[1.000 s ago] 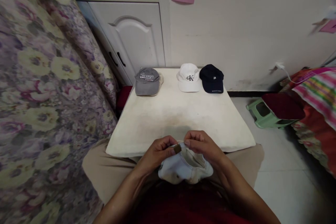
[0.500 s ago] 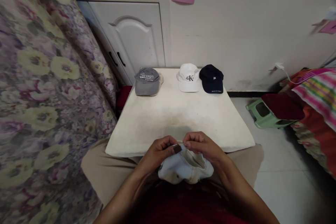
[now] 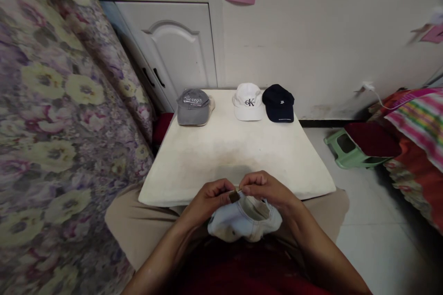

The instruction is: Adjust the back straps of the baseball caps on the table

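Note:
A pale blue-white baseball cap is held over my lap, its back opening facing up. My left hand pinches the back strap beside a small brown tab. Close by on the right, my right hand pinches the strap's other side, fingers closed. The exact fastening between the fingertips is partly hidden. At the table's far edge sit a white cap with black letters and a navy cap, side by side. A grey cap lies at the far left, with a beige one partly hidden behind it.
The cream-covered table stands in front of my knees. A flowered curtain hangs at left, a white cabinet behind. On the right floor is a green stool with a dark red top, near a bed with striped cover.
Both hands stay on the strap with only slight finger movement. The cap's back opening shows a little wider now. The caps on the table have not moved.

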The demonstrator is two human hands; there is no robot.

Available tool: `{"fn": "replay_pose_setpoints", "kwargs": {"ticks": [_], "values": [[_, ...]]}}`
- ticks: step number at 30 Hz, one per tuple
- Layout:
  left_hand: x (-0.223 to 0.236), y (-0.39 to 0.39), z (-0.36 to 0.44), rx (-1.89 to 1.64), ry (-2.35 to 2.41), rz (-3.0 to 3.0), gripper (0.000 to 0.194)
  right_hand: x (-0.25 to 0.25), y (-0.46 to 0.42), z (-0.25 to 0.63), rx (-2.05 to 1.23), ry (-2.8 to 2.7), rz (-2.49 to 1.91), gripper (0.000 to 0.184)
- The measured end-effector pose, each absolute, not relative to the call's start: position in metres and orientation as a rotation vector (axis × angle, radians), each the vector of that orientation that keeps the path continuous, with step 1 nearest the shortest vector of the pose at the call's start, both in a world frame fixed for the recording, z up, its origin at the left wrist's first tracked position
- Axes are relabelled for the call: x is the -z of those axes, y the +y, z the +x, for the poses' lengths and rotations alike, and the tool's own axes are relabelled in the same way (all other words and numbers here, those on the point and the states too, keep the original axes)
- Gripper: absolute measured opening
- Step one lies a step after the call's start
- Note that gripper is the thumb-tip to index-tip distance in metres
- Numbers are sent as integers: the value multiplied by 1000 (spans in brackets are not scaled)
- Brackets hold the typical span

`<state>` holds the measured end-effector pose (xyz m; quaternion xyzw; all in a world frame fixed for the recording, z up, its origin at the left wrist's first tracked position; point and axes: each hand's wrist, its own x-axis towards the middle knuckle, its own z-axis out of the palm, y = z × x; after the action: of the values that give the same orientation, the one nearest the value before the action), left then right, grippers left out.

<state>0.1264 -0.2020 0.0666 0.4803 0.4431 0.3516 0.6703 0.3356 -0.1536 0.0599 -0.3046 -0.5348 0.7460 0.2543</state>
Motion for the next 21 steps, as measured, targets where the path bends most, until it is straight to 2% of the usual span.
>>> {"fn": "replay_pose_setpoints", "kwargs": {"ticks": [7, 21], "values": [[-70, -201, 127, -773, 1022, 1129, 27, -59, -152, 330, -2138, -1383, -850, 22], [-74, -203, 127, -710, 1092, 1228, 25, -75, -158, 335, -1778, -1726, -928, 25]]}}
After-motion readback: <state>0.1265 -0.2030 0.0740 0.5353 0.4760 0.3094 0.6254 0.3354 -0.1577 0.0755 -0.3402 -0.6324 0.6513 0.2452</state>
